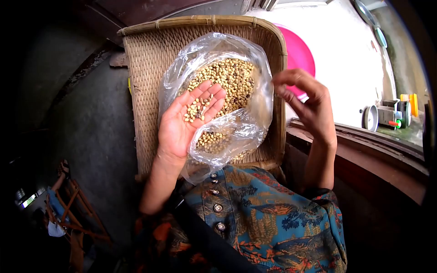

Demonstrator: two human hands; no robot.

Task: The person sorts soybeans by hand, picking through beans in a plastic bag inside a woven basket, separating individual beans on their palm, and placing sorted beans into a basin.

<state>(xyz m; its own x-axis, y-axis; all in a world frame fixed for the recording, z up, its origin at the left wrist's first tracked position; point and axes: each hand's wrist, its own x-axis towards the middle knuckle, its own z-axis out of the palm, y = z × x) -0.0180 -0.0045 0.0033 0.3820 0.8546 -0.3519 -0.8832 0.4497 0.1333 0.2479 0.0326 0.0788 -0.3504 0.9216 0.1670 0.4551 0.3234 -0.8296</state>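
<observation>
My left hand [175, 132] is palm up, fingers stretched out, over a clear plastic bag [170, 82]. In its palm lies a small heap of soybeans [195, 110], mostly pale yellow with some brown bits. More soybeans [232, 77], yellow mixed with darker ones, fill the opened bag. To the right, my right hand [309, 102] is raised near the basket's right rim, thumb and forefinger brought together. Its fingertips are blurred, so anything between them cannot be made out. The bag rests in a woven bamboo basket [148, 59] in front of my body.
A bright pink basin [298, 54] stands behind the basket's right side. A wooden sill [364, 159] runs along the right, with a metal pan [371, 118] beyond it. At lower left are a wooden folding chair [82, 209] and another person's foot [63, 167].
</observation>
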